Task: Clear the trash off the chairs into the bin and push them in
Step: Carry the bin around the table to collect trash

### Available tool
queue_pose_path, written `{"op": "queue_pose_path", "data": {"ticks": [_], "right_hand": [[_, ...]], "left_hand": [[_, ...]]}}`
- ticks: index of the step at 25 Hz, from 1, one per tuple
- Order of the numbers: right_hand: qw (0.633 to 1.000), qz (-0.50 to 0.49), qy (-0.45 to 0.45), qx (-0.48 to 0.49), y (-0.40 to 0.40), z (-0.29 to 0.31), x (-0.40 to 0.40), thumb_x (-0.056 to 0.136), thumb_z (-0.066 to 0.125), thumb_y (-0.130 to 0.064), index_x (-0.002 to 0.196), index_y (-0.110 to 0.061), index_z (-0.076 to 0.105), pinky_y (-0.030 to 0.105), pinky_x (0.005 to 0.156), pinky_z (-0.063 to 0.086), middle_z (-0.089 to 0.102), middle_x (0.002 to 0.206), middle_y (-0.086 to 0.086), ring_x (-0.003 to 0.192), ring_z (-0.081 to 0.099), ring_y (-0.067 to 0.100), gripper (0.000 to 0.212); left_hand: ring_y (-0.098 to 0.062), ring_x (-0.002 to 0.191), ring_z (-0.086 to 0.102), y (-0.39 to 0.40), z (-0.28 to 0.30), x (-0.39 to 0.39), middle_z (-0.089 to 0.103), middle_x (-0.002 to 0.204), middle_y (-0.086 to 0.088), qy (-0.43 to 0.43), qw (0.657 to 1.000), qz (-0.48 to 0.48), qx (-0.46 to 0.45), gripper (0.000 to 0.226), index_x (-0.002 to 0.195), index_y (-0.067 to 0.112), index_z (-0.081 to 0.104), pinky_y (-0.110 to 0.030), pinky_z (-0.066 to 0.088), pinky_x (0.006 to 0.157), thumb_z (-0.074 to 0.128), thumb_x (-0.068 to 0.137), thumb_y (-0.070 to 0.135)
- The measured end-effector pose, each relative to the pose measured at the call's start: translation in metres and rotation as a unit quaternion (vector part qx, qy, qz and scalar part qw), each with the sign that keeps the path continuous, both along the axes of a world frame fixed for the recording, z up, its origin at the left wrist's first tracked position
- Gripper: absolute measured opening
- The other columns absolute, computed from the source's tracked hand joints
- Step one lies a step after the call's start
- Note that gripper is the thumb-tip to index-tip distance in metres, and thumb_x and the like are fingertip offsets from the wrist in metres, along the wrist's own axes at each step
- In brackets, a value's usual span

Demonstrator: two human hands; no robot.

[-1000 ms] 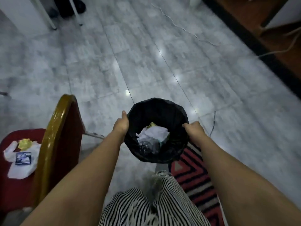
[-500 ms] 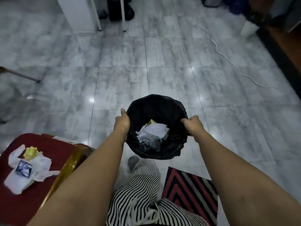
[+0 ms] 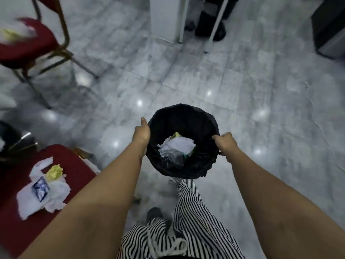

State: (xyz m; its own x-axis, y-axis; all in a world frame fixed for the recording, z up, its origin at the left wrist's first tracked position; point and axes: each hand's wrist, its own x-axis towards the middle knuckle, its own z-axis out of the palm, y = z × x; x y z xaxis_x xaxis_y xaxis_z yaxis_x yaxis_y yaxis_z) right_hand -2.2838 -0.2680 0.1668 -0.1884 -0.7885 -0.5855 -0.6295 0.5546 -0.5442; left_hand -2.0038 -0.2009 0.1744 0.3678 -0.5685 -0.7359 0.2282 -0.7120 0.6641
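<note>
Fingers (image 3: pixel 222 141) of both hands curling over rim of round black-lined bin (image 3: pixel 203 126); swinging round toward red seat's crumpled white trash (image 3: pixel 43 189), second littered chair (image 3: pixel 22 45) now appearing.

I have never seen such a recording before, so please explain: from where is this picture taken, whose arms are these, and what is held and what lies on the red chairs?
The picture comes from a camera worn on a person's head, looking forward and down. There is no machine; the two bare arms are that person's own.

The left hand and the right hand grip opposite sides of a bin lined with a black bag, carried above the tiled floor. Crumpled white paper already lies inside.

On the near red chair, at the lower left, lie a white plastic bag, a yellow crumpled wad and a small blue packet. A second red chair at the upper left also carries trash, but it is too blurred to identify.
</note>
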Motion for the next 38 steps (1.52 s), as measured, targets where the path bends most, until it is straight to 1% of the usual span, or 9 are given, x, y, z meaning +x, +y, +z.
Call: {"op": "queue_pose_path", "data": {"ticks": [4,8,12,18,23,30,32,35,38], "right_hand": [[0.993,0.119,-0.014,0.010,-0.096,-0.010,0.078,0.085,0.055,-0.031,0.111,-0.010,0.045,0.039,0.071,0.050,0.057,0.100,0.015,0.083,0.055,0.029,0.035],[0.974,0.225,-0.013,0.010,-0.174,-0.002,0.150,0.085,0.055,-0.031,0.112,-0.013,0.043,0.037,0.066,0.046,0.055,0.100,0.017,0.081,0.054,0.029,0.035],[0.952,0.306,-0.017,0.000,-0.234,0.002,0.236,0.080,0.055,-0.032,0.125,-0.004,0.047,0.043,0.074,0.051,0.058,0.109,0.020,0.099,0.061,0.038,0.053],[0.920,0.392,-0.015,0.006,-0.284,-0.012,0.352,0.075,0.052,-0.034,0.114,-0.011,0.046,0.046,0.079,0.053,0.054,0.101,0.017,0.091,0.057,0.035,0.046],[0.912,0.407,-0.001,0.039,-0.319,-0.032,0.454,0.073,0.054,-0.034,0.129,0.003,0.045,0.053,0.086,0.057,0.061,0.117,0.025,0.101,0.062,0.041,0.069],[0.870,0.489,0.005,0.063,-0.344,-0.025,0.630,0.085,0.055,-0.027,0.138,0.000,0.035,0.055,0.087,0.056,0.057,0.104,0.019,0.092,0.061,0.035,0.063],[0.854,0.515,0.014,0.069,-0.351,-0.030,0.665,0.089,0.055,-0.025,0.139,0.000,0.033,0.055,0.087,0.056,0.056,0.099,0.016,0.087,0.060,0.031,0.060],[0.819,0.570,0.020,0.067,-0.361,-0.043,0.734,0.089,0.056,-0.028,0.136,0.000,0.035,0.056,0.086,0.056,0.057,0.112,0.020,0.090,0.060,0.032,0.058],[0.766,0.637,0.047,0.074,-0.357,-0.063,0.800,0.091,0.055,-0.029,0.139,-0.001,0.030,0.054,0.087,0.056,0.054,0.110,0.017,0.091,0.059,0.032,0.061]], "left_hand": [[-0.037,0.120,0.057,-0.036,-0.006,0.055,0.056,0.136,-0.017,-0.014,0.991,0.128,0.024,0.083,0.147,0.008,0.039,-0.052,0.046,0.103,0.016,0.094,0.067],[-0.034,0.120,0.057,-0.063,0.003,0.093,0.057,0.137,-0.014,-0.013,0.975,0.217,0.035,0.080,0.145,0.012,0.041,-0.051,0.046,0.104,0.015,0.094,0.068],[-0.032,0.113,0.059,-0.081,0.005,0.136,0.060,0.131,-0.013,-0.007,0.952,0.303,0.034,0.079,0.145,0.013,0.043,-0.047,0.050,0.100,0.015,0.095,0.067],[-0.031,0.110,0.062,-0.103,-0.012,0.210,0.063,0.127,-0.013,0.012,0.917,0.398,0.019,0.081,0.139,0.011,0.050,-0.045,0.052,0.097,0.016,0.093,0.069],[-0.035,0.112,0.062,-0.124,-0.061,0.306,0.062,0.131,-0.016,0.027,0.891,0.452,0.016,0.109,0.139,0.013,0.049,-0.050,0.049,0.101,0.021,0.063,0.085],[-0.034,0.130,0.051,-0.150,-0.026,0.425,0.050,0.145,-0.017,0.015,0.854,0.519,0.040,0.082,0.149,0.010,0.038,-0.047,0.040,0.111,0.019,0.093,0.067],[-0.034,0.126,0.054,-0.152,-0.039,0.451,0.053,0.141,-0.017,0.028,0.833,0.551,0.029,0.090,0.146,0.011,0.042,-0.049,0.042,0.109,0.018,0.086,0.074],[-0.036,0.118,0.059,-0.151,-0.085,0.488,0.059,0.135,-0.017,0.034,0.796,0.603,0.051,0.108,0.140,0.010,0.050,-0.050,0.046,0.104,0.018,0.070,0.086],[-0.035,0.125,0.054,-0.160,-0.073,0.503,0.052,0.143,-0.015,0.042,0.736,0.672,0.069,0.090,0.144,0.009,0.045,-0.048,0.043,0.108,0.020,0.087,0.074]]}}
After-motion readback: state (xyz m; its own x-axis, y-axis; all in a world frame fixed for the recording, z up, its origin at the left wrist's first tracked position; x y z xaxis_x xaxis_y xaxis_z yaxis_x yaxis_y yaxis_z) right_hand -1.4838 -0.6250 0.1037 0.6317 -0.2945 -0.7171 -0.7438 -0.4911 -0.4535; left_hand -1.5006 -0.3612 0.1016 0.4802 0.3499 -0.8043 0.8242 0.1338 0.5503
